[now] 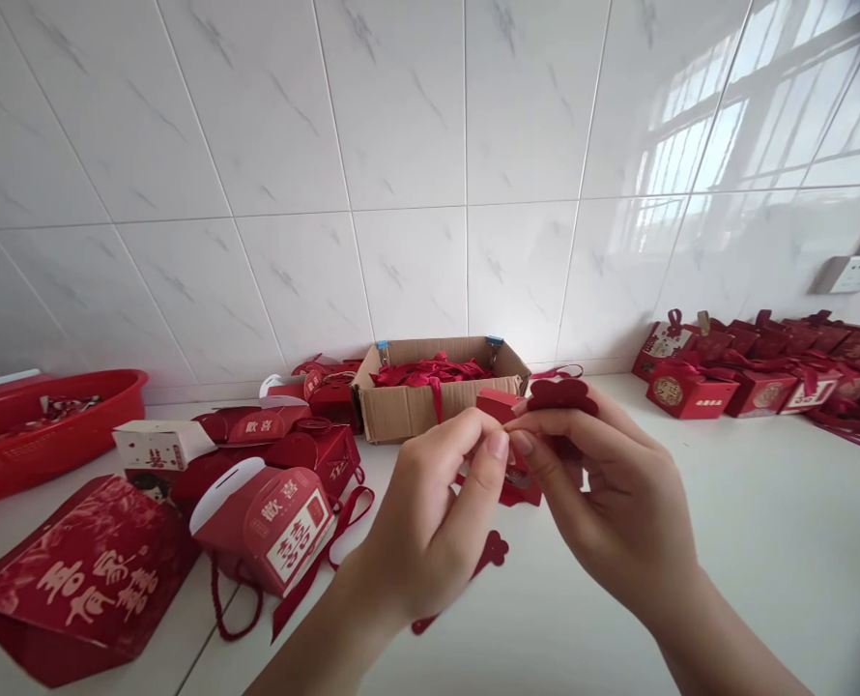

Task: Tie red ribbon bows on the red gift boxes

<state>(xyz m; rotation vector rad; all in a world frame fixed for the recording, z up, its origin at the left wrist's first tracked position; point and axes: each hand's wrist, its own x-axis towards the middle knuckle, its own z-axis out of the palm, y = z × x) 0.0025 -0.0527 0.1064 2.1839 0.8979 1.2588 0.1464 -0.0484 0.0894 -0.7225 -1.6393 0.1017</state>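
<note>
Bringing their fingertips together in front of the cardboard box (408, 411), the left hand (426, 527) and the right hand (618, 517) work very close to each other. In each hand the thumb and the index finger are closed in a fine pinch, and the other fingers are curled. What lies between the tips is too small to tell; this pinch probably serves for something thin. A dark red scalloped piece (561, 396) shows just above the index finger of the right hand, before the right end of the cardboard box; whether this hand grips it, I cannot tell. Behind the hands, in front of the cardboard box at its right part, there is a small red box (498, 401), partly hidden, perhaps placed there to be within easy reach.

Nearer to the person than the cardboard box, a dark red strip with a flower-shaped end (498, 549) lies partly under the left hand. The cardboard box contains red ribbons (430, 370), maybe so that they do not spread around. To its left are lettered boxes (271, 522) and, farther, a red basin (111, 406). To its right, well apart, ribboned boxes (691, 391) stand close together, which likely saves space.
</note>
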